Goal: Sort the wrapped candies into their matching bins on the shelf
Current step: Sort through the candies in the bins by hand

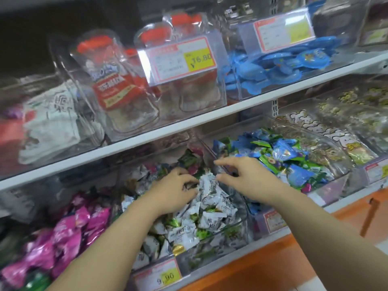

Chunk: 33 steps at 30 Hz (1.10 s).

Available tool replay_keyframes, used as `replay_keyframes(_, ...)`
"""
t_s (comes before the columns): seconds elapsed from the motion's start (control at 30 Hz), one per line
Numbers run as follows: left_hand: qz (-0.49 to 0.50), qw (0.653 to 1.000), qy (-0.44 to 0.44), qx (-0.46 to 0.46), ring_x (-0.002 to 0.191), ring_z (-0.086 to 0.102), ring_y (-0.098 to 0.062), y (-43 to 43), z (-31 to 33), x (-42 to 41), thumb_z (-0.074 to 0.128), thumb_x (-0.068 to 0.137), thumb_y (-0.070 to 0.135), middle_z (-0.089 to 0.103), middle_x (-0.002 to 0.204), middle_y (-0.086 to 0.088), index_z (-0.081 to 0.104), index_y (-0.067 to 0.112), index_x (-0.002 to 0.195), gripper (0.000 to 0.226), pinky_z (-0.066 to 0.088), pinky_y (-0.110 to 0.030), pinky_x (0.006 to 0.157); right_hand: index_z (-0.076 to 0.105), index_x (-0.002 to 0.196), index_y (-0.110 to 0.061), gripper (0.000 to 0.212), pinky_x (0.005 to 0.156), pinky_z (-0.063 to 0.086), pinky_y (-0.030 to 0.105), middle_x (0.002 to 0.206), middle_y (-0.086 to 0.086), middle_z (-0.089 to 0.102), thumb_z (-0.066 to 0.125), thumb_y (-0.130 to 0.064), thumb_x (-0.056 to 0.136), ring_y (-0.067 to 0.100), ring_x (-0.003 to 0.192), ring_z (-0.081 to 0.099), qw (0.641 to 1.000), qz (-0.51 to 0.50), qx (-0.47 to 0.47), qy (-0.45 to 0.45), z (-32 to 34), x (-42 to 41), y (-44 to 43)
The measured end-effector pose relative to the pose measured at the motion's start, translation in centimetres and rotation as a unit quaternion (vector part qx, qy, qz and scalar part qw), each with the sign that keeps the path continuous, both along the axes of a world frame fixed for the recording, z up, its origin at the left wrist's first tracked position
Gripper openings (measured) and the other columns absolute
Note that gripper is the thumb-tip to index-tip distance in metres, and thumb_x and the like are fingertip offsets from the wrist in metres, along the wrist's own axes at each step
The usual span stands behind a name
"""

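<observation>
The left hand [176, 189] digs into the white-wrapped candies [210, 208] heaped in the middle bin [239, 224], fingers curled round wrappers; the right hand [249, 177], at its 3 o'clock, hovers with thumb and forefinger parted, grasping nothing; blue-green candies [294, 156] lie at 2 o'clock; pink candies [69, 234] at 8 o'clock.

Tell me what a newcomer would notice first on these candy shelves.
The left hand and right hand meet over the white-wrapped candies in the lower shelf's middle bin. Bright pink candies glare at lower left; blue packets fill an upper-shelf bin, right of a yellow price tag.
</observation>
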State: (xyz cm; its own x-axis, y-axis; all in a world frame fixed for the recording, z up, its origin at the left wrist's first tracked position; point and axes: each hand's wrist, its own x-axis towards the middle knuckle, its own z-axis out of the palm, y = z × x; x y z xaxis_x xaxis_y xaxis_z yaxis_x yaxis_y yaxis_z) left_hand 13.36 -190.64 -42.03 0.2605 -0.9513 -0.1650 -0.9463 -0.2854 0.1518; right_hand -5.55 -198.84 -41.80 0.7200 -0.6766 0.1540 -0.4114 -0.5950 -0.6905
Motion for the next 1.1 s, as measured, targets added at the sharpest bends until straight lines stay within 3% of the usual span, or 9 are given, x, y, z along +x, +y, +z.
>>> replay_keyframes(0.17,0.002,0.999,-0.037,0.002,0.101,0.048,-0.007,3.4,0.6,1.0,0.039,0.095,0.053,0.021,0.147,0.016,0.037,0.049,0.135,0.04,0.033,-0.047,0.106,0.051,0.134,-0.026,0.042,0.102,0.034,0.024,0.147,-0.006,0.04,0.057,-0.032,0.093,0.014,0.131,0.041,1.0,0.005,-0.012,0.001,-0.3,-0.2,-0.1)
replay_keyframes(0.4,0.031,0.997,-0.076,-0.012,0.126,0.042,-0.007,6.6,0.7,2.6,0.033,0.097,0.052,0.03,0.142,0.02,0.027,0.058,0.135,0.039,0.014,-0.049,0.115,0.056,0.129,-0.026,0.039,0.108,0.03,0.025,0.149,-0.009,0.037,0.061,-0.03,0.09,0.01,0.136,0.036,1.0,0.011,-0.012,-0.013,-0.9,-0.1,-0.2)
replay_keyframes(0.53,0.01,0.999,-0.033,-0.005,0.113,0.046,-0.002,7.4,0.5,1.6,0.033,0.097,0.052,0.029,0.131,0.026,0.04,0.057,0.128,0.032,0.012,-0.049,0.116,0.057,0.127,-0.027,0.037,0.108,0.032,0.026,0.147,-0.009,0.039,0.061,-0.03,0.09,0.009,0.134,0.038,1.0,0.011,-0.004,-0.023,-1.0,-0.1,-0.4)
replay_keyframes(0.63,-0.011,1.0,0.025,-0.009,0.111,0.046,0.002,7.2,0.9,1.9,0.04,0.095,0.052,0.036,0.131,0.025,0.049,0.054,0.123,0.03,0.022,-0.042,0.113,0.058,0.127,-0.027,0.037,0.107,0.032,0.025,0.146,-0.01,0.04,0.061,-0.03,0.09,0.009,0.133,0.039,1.0,0.008,-0.002,-0.021,-1.0,0.0,-0.5)
replay_keyframes(0.7,-0.003,0.996,0.058,-0.07,0.117,0.046,0.0,6.3,1.7,2.4,0.046,0.094,0.047,0.048,0.131,0.021,0.053,0.047,0.125,0.031,0.033,-0.035,0.108,0.058,0.127,-0.027,0.037,0.106,0.033,0.025,0.146,-0.011,0.041,0.06,-0.03,0.091,0.009,0.133,0.039,1.0,0.006,-0.003,-0.018,-0.9,0.0,-0.6)
replay_keyframes(0.8,0.021,0.988,0.076,-0.131,0.116,0.049,-0.003,3.6,2.6,2.6,0.047,0.096,0.039,0.051,0.133,0.018,0.052,0.039,0.129,0.033,0.037,-0.021,0.093,0.057,0.127,-0.028,0.037,0.102,0.033,0.023,0.145,-0.013,0.041,0.06,-0.032,0.091,0.009,0.132,0.04,1.0,0.007,0.0,-0.019,-0.9,0.0,-0.6)
replay_keyframes(0.9,0.025,0.988,0.046,-0.144,0.112,0.054,-0.013,-0.2,2.1,2.3,0.047,0.097,0.036,0.048,0.138,0.009,0.044,0.034,0.137,0.04,0.043,-0.024,0.087,0.057,0.128,-0.028,0.037,0.104,0.033,0.024,0.146,-0.013,0.04,0.059,-0.031,0.091,0.008,0.133,0.038,1.0,0.011,0.017,-0.019,-0.8,-0.1,-0.7)
replay_keyframes(1.03,0.011,0.991,-0.003,-0.136,0.124,0.048,-0.018,-4.3,0.6,2.9,0.051,0.096,0.031,0.032,0.152,0.003,0.03,0.033,0.146,0.054,0.041,-0.029,0.095,0.057,0.127,-0.03,0.037,0.104,0.033,0.023,0.147,-0.014,0.039,0.06,-0.032,0.09,0.008,0.132,0.039,0.999,0.012,0.028,-0.024,-0.8,-0.1,-0.9)
replay_keyframes(1.1,0.027,0.991,0.007,-0.129,0.105,0.056,-0.011,-5.7,-0.2,3.4,0.05,0.097,0.031,0.031,0.153,0.004,0.027,0.037,0.146,0.055,0.044,-0.024,0.08,0.057,0.126,-0.031,0.036,0.099,0.033,0.02,0.146,-0.014,0.039,0.06,-0.032,0.09,0.007,0.13,0.042,0.999,0.012,0.032,-0.025,-0.9,-0.2,-1.0)
